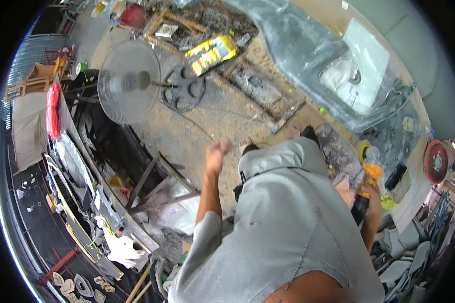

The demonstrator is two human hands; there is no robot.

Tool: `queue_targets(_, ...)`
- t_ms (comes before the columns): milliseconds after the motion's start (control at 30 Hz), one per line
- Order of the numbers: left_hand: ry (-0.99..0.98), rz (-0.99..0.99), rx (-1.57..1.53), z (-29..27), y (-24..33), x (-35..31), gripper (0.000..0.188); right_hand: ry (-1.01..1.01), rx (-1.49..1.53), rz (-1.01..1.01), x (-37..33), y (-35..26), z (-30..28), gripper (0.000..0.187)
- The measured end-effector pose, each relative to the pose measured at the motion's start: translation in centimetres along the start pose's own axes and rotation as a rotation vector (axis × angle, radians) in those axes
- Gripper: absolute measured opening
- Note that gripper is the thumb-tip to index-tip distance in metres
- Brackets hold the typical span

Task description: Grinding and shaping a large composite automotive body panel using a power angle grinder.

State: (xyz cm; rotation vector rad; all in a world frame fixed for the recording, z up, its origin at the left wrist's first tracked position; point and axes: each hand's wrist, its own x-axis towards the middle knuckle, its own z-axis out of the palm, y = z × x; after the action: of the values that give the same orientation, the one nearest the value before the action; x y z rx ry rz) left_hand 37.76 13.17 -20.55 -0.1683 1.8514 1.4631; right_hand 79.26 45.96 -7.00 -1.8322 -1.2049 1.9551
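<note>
My right hand [372, 198] is wrapped round the body of a yellow and black angle grinder [372, 174] at the right side of the table. Its head, with a pale yellow disc, points away from me, close to the table's near edge. My left hand [218, 155] hangs in the air over the floor, slightly blurred. Its fingers are curled in, and nothing shows in them. On the table lies a large grey-green moulded shell [298, 40], with a white cloth [338, 73] on a pale panel [364, 65]. A black-topped block [396, 177] lies right of the grinder.
A standing fan [129, 81] with a round black base [183, 88] stands ahead on the left. A yellow bag [211, 53] lies by a wooden frame [260, 88]. Racks of long parts [81, 202] line the left. A red round fan [437, 160] stands far right.
</note>
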Motion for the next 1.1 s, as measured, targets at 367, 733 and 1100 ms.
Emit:
queue_targets(367, -0.756, 0.38, -0.99, -9.7, 13.6, -6.1, 0.012, -0.219, -0.167, 0.033, -7.4, 5.5, 16.8, 0.033)
queue_targets(733, -0.469, 0.379, -0.958, -18.5, 5.6, -9.1, 0.011, -0.374, -0.273, -0.042, -9.2, 3.3, 26.5, 0.044)
queue_targets(1100, 0.04, 0.13, -0.376, -23.8, 0.1, -8.3, 0.008, -0.328, -0.357, -0.326, -4.2, -3.9, 35.3, 0.047)
